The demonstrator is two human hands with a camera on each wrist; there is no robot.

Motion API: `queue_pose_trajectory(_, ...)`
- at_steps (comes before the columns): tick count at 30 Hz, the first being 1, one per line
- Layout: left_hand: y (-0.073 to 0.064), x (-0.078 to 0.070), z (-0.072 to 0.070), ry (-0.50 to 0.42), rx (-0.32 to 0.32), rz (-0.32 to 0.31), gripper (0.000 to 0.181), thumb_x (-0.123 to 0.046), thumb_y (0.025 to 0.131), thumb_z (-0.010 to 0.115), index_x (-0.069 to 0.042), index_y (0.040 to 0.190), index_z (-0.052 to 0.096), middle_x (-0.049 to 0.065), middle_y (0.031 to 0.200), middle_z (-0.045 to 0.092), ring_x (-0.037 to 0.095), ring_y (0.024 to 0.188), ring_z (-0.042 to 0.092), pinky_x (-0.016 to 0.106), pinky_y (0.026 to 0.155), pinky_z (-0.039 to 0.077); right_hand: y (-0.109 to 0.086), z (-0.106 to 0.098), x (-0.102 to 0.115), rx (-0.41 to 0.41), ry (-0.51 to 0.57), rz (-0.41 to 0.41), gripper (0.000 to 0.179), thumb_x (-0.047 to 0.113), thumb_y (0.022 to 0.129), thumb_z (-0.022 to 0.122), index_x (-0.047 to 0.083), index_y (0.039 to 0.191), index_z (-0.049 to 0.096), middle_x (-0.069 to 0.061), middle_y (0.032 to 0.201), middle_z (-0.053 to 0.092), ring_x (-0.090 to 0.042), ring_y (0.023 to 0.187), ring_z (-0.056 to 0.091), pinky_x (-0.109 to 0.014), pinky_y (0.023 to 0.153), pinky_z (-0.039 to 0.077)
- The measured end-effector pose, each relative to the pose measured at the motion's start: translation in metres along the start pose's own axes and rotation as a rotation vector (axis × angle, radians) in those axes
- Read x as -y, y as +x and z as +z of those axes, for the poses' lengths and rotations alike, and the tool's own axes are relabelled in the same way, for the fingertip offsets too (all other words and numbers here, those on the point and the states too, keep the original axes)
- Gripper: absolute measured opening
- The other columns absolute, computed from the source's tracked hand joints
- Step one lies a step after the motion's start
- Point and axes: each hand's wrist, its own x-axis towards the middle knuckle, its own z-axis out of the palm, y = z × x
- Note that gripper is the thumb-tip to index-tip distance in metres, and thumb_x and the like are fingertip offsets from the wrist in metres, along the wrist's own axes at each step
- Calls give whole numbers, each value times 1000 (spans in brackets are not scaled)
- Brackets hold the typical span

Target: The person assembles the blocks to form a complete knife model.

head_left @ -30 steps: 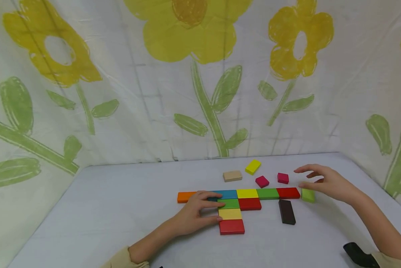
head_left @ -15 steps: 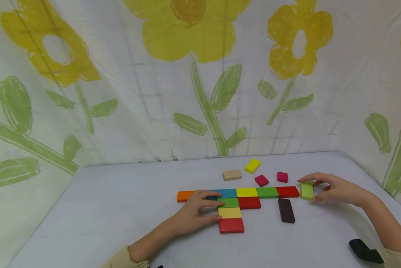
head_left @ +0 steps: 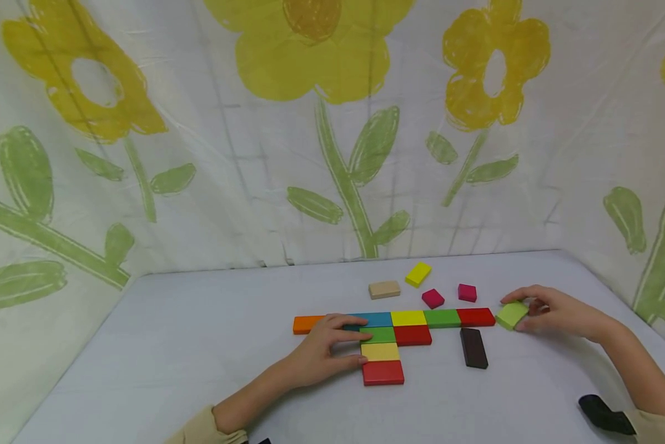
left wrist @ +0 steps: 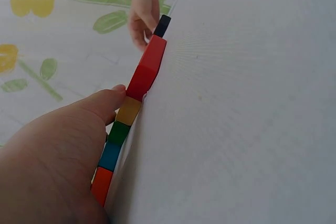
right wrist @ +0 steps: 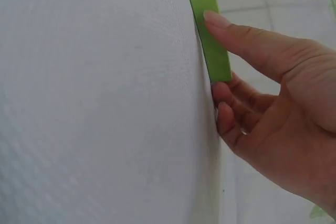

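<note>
Overlooking the table (head_left: pixel 144 364) remotely, I have the joined blocks (head_left: pixel 399 318) partly under my left hand (head_left: pixel 322 354), fingers spread, seemingly for steadiness; beside the red end block (head_left: pixel 475 317), my right hand (head_left: pixel 562 314) pinches the angled lime-green block (head_left: pixel 511 315), likely for turning.

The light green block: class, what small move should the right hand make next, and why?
Probably turn the light green block square to the long row: the right hand pinches it beside the row's red end block, but its edges run askew.
</note>
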Motion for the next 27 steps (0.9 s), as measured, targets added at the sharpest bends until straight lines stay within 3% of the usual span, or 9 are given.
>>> queue_pose_trajectory(7,0,-1,-1,2,3,-9,40,-34,99,76,-21,137,73,-5,150,59,21,140,46,50,114,41,3,-2,-3,21,45,33,38,12,96,75,-6,129,66,-4,116,61,-12,78,52,-25,66,45)
queue_pose_trajectory(11,0,-2,-1,-2,3,-9,40,-33,99,76,-21,137,73,-4,150,59,21,140,46,49,114,41,3,-3,-4,28,53,31,36,11,97,74,-7,128,66,-1,117,62,-12,78,54,-24,68,47)
queue_pose_trajectory(18,0,-2,-1,-8,4,-10,40,-33,99,76,-21,137,73,-4,150,59,21,139,46,49,113,41,3,-6,-6,34,39,25,34,10,99,72,-7,127,66,-12,124,63,-8,82,58,-23,71,51)
queue_pose_trajectory(27,0,-2,-1,-8,4,-9,40,-33,99,76,-21,137,73,-5,150,59,21,139,46,49,113,41,2,-10,-5,-1,21,-5,31,8,98,73,-6,125,67,-15,123,64,-7,83,64,-24,71,53)
